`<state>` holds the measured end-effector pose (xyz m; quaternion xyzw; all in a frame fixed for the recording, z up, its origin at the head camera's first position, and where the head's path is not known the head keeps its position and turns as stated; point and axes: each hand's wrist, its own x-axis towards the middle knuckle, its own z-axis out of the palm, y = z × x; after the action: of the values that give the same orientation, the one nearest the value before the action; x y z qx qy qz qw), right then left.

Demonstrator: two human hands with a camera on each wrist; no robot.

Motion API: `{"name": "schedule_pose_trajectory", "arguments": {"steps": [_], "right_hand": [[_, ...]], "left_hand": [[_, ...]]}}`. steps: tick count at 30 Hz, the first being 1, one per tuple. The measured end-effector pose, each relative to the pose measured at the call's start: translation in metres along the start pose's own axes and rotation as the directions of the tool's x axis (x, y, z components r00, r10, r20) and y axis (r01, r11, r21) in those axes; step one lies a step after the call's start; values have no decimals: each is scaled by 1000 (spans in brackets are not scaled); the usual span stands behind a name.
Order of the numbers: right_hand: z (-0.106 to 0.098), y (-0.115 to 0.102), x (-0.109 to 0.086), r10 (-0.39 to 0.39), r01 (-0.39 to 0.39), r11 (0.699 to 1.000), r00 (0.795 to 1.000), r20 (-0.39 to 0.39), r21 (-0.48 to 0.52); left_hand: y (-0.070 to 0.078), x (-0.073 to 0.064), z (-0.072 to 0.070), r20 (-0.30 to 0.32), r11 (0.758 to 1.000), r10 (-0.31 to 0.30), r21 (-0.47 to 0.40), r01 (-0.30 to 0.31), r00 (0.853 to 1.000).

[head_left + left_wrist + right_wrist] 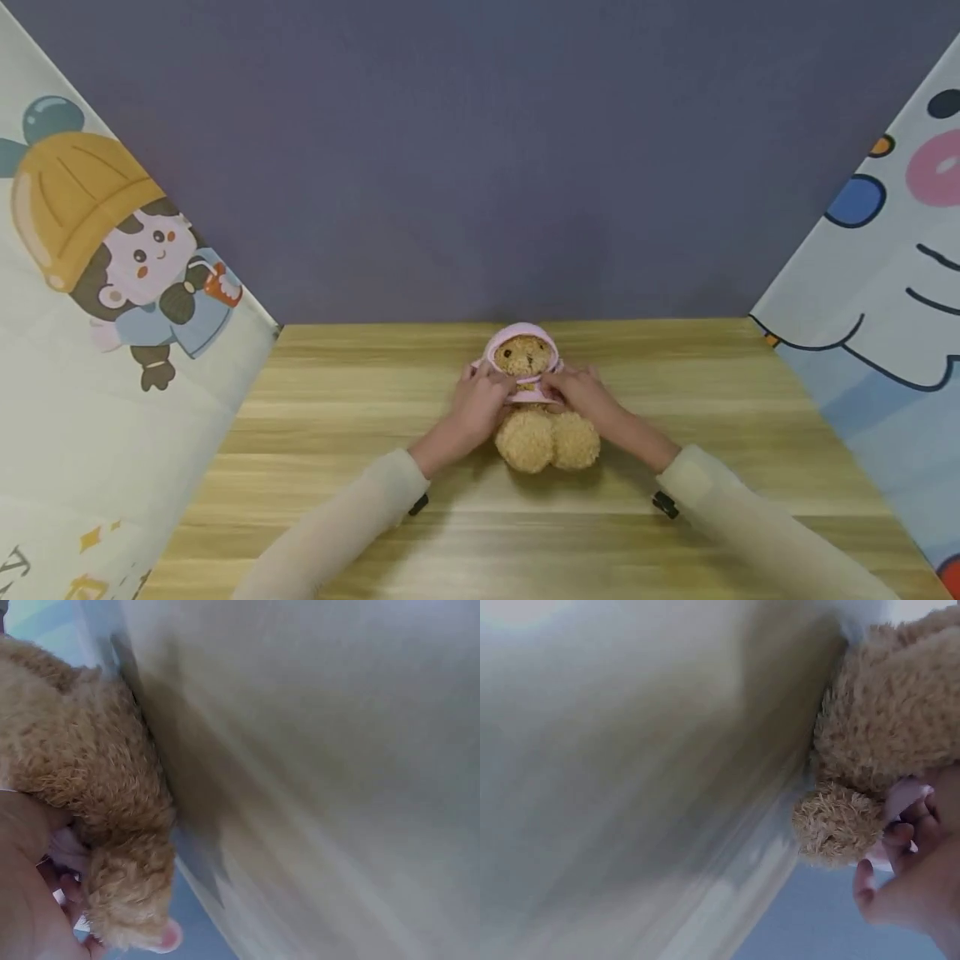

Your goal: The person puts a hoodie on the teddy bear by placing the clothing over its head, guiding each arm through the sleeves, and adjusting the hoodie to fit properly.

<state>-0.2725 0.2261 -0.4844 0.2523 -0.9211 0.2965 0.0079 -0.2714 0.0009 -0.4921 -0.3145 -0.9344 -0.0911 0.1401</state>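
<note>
Pinched pink hoodie [534,397] from two sides at once: with curled fingers of left hand [478,406] on one flank, with those of right hand [592,398] on the other. Caught the cloth close beside the plush arms [836,825], going by both wrist views. Could not make out every fingertip. Worn by curly tan teddy bear [534,427], hood up round its head [522,358]. Placed face to camera on wood-grain desk [337,392], toward its far edge, between the hands. Ran, in long axis, roughly away from the person: head far, feet near, so crosswise to the line joining the hands. Set inward of each grip, rightward from left hand, leftward from right; judged neither hand clearly nearer. Could not tell if flat or propped. Glimpsed small black pieces [664,504] beside cream sleeves [345,517]. Backed by dark grey-blue panel [487,167]; flanked by cartoon-printed sheets [45,400].
</note>
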Motion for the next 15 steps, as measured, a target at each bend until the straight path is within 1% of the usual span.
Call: {"name": "schedule_pose_trajectory", "arguments": {"steps": [1,2,4,6,8,9,11,13,14,15], "right_hand": [[1,2,-3,-60,56,993,997,-37,-104],[1,5,-7,-99,86,980,993,-68,-177],[-2,11,-12,-106,83,976,989,-105,-203],[-9,17,-16,-82,66,982,993,-85,-176],[-17,21,-14,-80,76,988,996,-31,-133],[-21,23,-13,-94,93,989,996,4,-117],[-28,26,-9,-124,130,987,990,66,-95],[-32,29,-3,-131,140,987,985,109,-74],[-33,30,1,-120,128,990,985,121,-66],[-32,29,5,-43,41,999,990,135,17]], "left_hand": [[0,-2,0,-18,1000,6,6,-6,1000],[-1,-4,-2,-31,1000,2,-11,-3,1000],[-4,-6,-6,-39,996,-19,-91,15,999],[-9,-7,-11,-18,984,-47,-171,44,999],[-18,-4,-14,24,972,-65,-223,69,998],[-21,-3,-15,55,968,-69,-239,80,996],[-27,2,-13,109,967,-75,-234,99,991],[-30,9,-9,145,973,-81,-203,109,986],[-31,12,-7,155,975,-84,-191,113,984],[-31,15,-6,162,979,-91,-168,119,983]]}}
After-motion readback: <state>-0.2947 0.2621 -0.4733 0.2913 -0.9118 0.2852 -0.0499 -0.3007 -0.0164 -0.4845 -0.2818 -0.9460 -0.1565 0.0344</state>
